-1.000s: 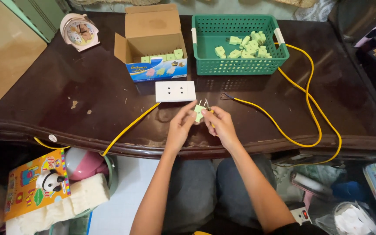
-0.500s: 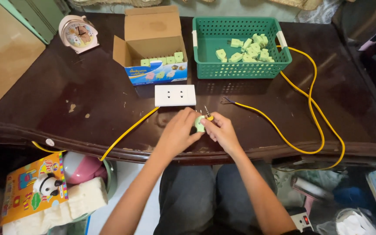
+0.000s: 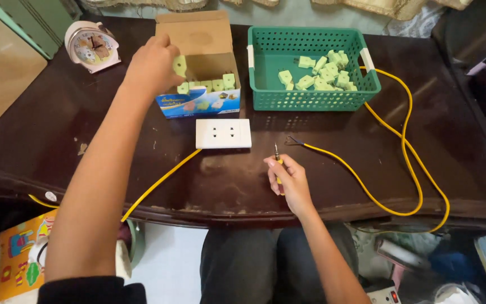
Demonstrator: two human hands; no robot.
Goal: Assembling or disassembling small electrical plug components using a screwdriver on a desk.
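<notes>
My left hand [image 3: 152, 63] reaches over the open cardboard box [image 3: 201, 34] at the back and pinches a pale green plug [image 3: 180, 65] above it. More green plugs [image 3: 215, 85] stand in a row inside the box. My right hand [image 3: 289, 181] rests near the table's front edge, gripping a small screwdriver [image 3: 277, 155] with a yellow handle, tip pointing away from me. A white double socket plate [image 3: 223, 133] lies between the hands, with a yellow cable [image 3: 158, 181] running from it to the left front.
A green plastic basket [image 3: 265, 98] with several green plugs sits back right. A second yellow cable [image 3: 406, 141] loops from the basket's side to a bare end near the screwdriver. A small alarm clock [image 3: 91, 45] stands back left. The dark table's front edge [image 3: 226, 211] is close to my legs.
Both hands were together at the front, working on a green plug. The left hand has now carried the plug back to the cardboard box; the right stays at the front with the screwdriver.
</notes>
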